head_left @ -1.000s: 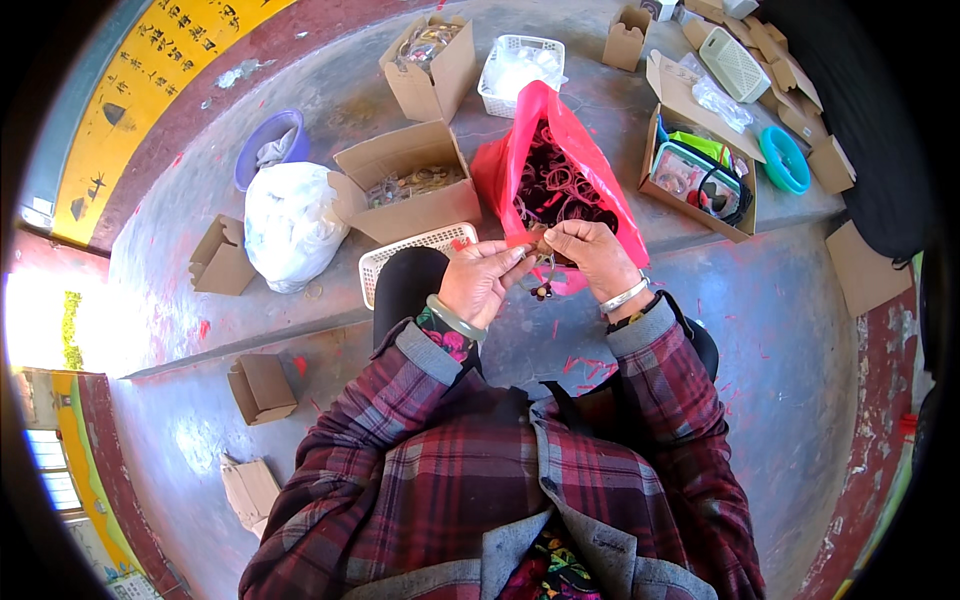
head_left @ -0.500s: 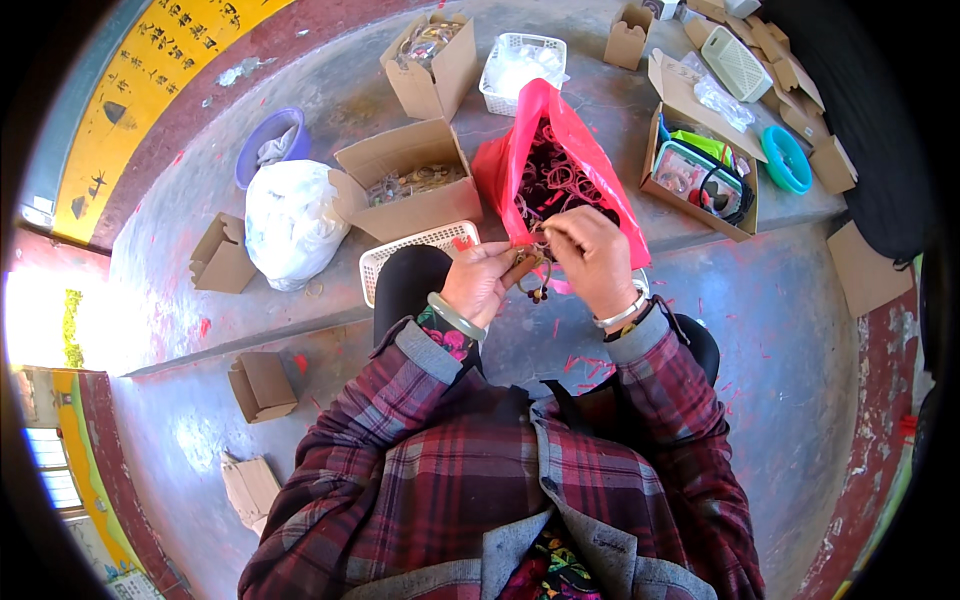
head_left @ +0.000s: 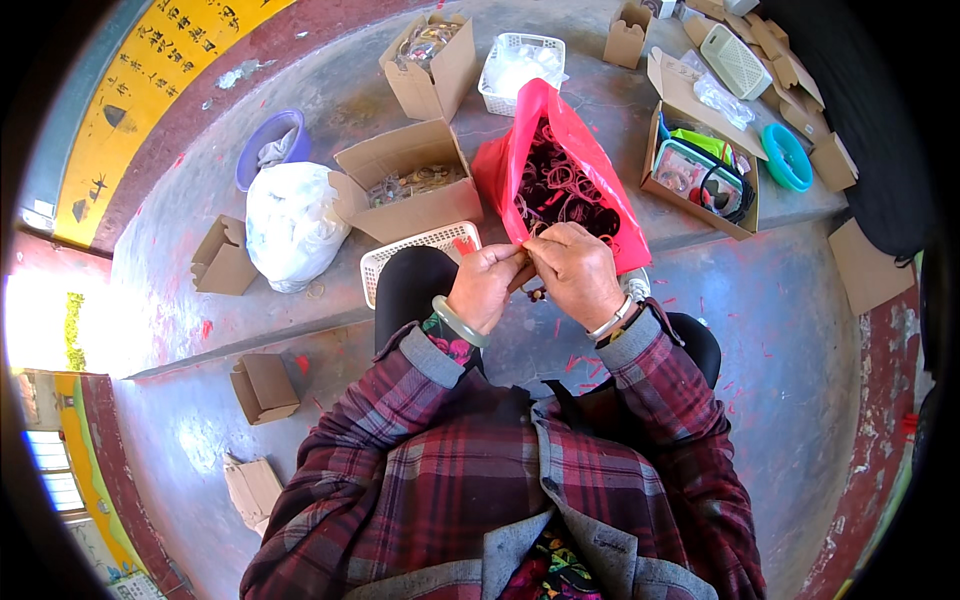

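Note:
My left hand (head_left: 485,287), with a pale bangle at its wrist, and my right hand (head_left: 577,268), with a silver one, meet fingertip to fingertip at the near edge of a red plastic bag (head_left: 538,105). Both are closed in a pinch on a beaded bracelet. Only a few of its dark beads (head_left: 537,295) show, hanging under the fingers; the rest of it is hidden. Inside the bag lie many pinkish looped cords (head_left: 570,183). A bit of red material (head_left: 464,246) shows beside my left hand, over a white plastic basket (head_left: 372,280).
Behind the basket stands an open carton (head_left: 420,205) of small trinkets, beside a stuffed white bag (head_left: 295,225). To the right, another carton (head_left: 745,215) holds mixed items near a turquoise basin (head_left: 787,158). A raised concrete ledge (head_left: 200,345) crosses ahead of my knees.
My right hand has come down and turned inward, its fingers now against my left fingertips. The bracelet, which hung in plain sight, is now mostly covered by my hands.

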Available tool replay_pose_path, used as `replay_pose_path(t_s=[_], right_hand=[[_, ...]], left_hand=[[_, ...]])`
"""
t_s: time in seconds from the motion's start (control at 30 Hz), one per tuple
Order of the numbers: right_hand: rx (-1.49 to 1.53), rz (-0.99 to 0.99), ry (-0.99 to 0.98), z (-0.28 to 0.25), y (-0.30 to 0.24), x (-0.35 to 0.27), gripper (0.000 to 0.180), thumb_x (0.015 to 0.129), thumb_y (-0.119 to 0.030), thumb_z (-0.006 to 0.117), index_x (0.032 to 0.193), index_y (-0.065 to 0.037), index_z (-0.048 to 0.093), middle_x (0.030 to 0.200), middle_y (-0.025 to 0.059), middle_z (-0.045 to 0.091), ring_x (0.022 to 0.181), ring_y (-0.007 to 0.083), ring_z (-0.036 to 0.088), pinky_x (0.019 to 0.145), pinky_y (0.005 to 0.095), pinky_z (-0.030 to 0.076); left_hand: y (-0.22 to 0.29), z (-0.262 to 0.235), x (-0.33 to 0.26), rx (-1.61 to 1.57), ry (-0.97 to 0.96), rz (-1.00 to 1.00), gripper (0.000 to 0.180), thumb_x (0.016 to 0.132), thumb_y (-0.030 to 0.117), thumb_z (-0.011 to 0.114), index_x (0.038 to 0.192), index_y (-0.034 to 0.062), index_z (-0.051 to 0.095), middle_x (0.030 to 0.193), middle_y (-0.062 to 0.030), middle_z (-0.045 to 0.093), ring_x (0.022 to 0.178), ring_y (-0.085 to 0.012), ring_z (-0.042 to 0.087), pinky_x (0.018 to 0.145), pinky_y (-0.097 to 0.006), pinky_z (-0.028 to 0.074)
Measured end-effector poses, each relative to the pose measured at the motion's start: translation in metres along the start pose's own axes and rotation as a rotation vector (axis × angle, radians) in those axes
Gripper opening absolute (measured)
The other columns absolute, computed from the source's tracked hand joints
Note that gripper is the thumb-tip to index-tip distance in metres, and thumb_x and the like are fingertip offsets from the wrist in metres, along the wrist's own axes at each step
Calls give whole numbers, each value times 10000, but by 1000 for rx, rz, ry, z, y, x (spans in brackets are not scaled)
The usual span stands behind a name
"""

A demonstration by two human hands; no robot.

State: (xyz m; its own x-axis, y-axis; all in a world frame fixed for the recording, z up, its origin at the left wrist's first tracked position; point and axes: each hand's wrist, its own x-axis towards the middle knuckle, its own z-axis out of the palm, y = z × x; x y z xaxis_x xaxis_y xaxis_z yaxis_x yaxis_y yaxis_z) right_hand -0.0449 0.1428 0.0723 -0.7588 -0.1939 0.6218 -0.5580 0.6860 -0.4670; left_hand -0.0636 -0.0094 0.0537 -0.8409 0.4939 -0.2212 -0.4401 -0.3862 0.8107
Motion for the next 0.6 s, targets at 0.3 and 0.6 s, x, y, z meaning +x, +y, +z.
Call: replay_pose_path(t_s=[0.3,0.6], right_hand=[[-21,-3,-21,0,1,-1,161,659,-31,594,818,-26,621,733,76,545,701,258,567,599,341,471],[-17,-23,-17,-1,0,1,143,657,-32,595,800,-29,604,731,79,542,707,266,564,613,349,467]], left_hand=[[-5,-4,2,136,-1,35,231,909,51,437,1027,-113,549,996,-136,596,915,-177,596,840,-277,477],[-8,-10,4,244,-4,55,243,910,59,446,1045,-116,546,1000,-133,598,914,-164,595,846,-269,475]])
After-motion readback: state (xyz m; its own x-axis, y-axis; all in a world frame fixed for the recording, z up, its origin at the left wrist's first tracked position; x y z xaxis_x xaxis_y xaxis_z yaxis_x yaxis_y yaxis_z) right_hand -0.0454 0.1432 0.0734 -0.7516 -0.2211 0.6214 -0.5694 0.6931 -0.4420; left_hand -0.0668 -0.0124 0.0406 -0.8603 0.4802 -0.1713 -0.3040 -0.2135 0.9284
